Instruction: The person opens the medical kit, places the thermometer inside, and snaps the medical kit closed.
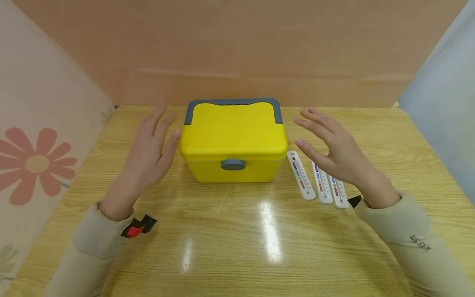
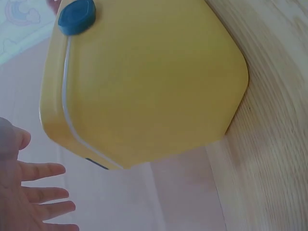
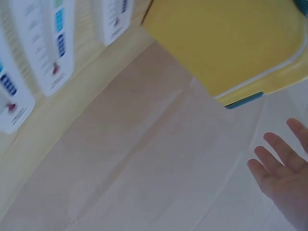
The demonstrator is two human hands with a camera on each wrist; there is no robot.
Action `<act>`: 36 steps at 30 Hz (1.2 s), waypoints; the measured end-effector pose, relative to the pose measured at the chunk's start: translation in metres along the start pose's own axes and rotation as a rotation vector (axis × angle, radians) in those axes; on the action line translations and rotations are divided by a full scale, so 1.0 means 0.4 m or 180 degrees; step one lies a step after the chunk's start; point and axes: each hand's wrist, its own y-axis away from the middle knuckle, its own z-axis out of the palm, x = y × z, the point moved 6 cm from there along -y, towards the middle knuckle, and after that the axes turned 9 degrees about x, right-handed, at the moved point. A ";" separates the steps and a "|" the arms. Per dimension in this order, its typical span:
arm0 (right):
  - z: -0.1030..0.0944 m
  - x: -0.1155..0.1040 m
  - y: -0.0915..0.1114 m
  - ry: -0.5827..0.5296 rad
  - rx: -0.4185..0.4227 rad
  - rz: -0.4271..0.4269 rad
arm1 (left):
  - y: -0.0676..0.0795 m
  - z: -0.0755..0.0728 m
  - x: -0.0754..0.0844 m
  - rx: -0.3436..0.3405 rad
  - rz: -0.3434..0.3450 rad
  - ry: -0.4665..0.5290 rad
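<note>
A yellow box [image 1: 233, 132] with a closed lid, a blue-grey handle [image 1: 234, 101] folded along its back and a blue-grey latch [image 1: 233, 165] stands on the table. At its left side my left hand [image 1: 150, 150] is held with fingers spread; the thumb tip is close to the lid's edge, and I cannot tell if it touches. My right hand [image 1: 335, 150], fingers extended, hovers to the right of the box, apart from it. Beneath and beside that hand lie three white thermometers [image 1: 301, 175], two of them partly covered by it. Both hands hold nothing.
The wooden table [image 1: 222, 247] runs back to a brown-orange wall covering [image 1: 241, 49]. A flower-patterned panel [image 1: 37, 103] borders it on the left, a pale sheet [image 1: 445, 90] on the right. Black straps [image 1: 148, 224] show at the sleeve cuffs.
</note>
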 end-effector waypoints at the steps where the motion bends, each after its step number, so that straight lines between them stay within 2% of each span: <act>1: 0.000 -0.006 -0.002 -0.0044 0.0088 -0.0026 | 0.002 -0.002 0.006 0.0055 0.0037 0.0014; 4: 0.003 -0.020 -0.007 -0.0099 0.0225 -0.0085 | 0.007 -0.007 0.020 0.0232 0.0131 0.0040; 9: 0.013 -0.032 -0.007 -0.0153 0.0263 -0.0130 | 0.016 -0.014 0.038 0.0519 0.0264 0.0019; 17: 0.023 -0.050 -0.003 -0.0409 0.0452 -0.0244 | 0.023 -0.018 0.051 0.0836 0.0338 0.0203; 20: 0.027 -0.056 -0.002 -0.0419 0.0466 -0.0268 | 0.023 -0.015 0.052 0.0859 0.0363 0.0313; 28: 0.031 -0.090 -0.007 -0.0508 0.0488 -0.0397 | 0.030 0.004 0.044 0.0718 0.0410 0.0572; 36: 0.035 -0.115 -0.008 -0.0590 0.0452 -0.0488 | 0.035 0.018 0.035 0.0556 0.0378 0.0603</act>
